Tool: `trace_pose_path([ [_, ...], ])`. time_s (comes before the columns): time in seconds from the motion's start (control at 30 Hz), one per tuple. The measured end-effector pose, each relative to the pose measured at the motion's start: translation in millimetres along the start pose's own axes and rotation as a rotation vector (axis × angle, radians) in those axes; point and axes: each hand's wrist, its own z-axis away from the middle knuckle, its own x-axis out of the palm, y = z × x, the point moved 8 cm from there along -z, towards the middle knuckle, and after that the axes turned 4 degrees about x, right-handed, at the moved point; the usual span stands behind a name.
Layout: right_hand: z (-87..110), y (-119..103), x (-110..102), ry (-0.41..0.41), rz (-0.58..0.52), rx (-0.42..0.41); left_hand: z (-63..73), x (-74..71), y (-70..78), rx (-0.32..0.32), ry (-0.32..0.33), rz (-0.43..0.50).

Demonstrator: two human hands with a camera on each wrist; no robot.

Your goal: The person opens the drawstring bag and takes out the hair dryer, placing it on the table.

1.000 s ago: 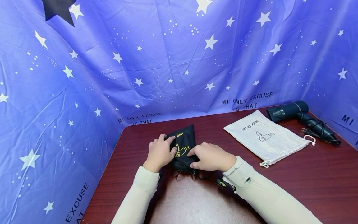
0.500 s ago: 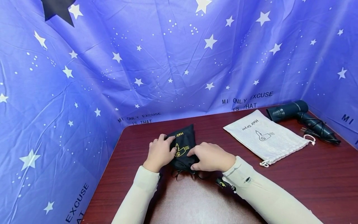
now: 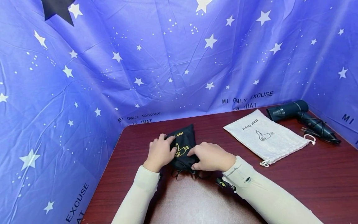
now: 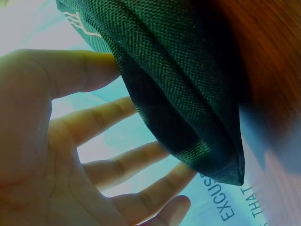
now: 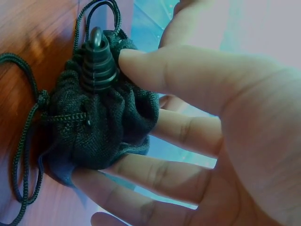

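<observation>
A black drawstring bag (image 3: 184, 160) with a yellow hair dryer print lies bulging on the table. My left hand (image 3: 159, 152) rests on its left side; in the left wrist view its fingers are spread and fairly straight against the cloth. My right hand (image 3: 213, 157) touches the right side near the gathered mouth, its fingers extended. From that mouth a black ribbed cone (image 5: 99, 70) with a small loop at its tip sticks out, seen in the right wrist view. Black cords (image 5: 26, 155) trail beside it. The rest of the bag's contents is hidden.
A flat white drawstring bag (image 3: 260, 140) marked "Hair Dryer" lies to the right. Beyond it is a dark hair dryer (image 3: 288, 111) with its cord wound round the handle. A blue star-patterned curtain (image 3: 173, 62) hangs behind the reddish table (image 3: 321, 186).
</observation>
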Motion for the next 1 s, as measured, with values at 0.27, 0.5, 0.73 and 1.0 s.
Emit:
trace_pose_path([
  [0.27,0.1,-1.3,0.4,0.008,0.016,-0.011,-0.3,0.9,-0.4,-0.001,0.001,0.001],
  [0.5,0.4,0.2,-0.1,0.005,0.030,-0.013,-0.1,0.5,0.3,0.005,0.001,0.017],
  [0.73,2.6,2.7,-2.2,-0.013,0.031,-0.008,0.4,0.6,3.5,0.023,0.006,0.030],
  [1.0,5.4,1.9,-4.6,-0.019,0.041,-0.007,0.4,1.0,6.9,0.040,-0.004,0.035],
])
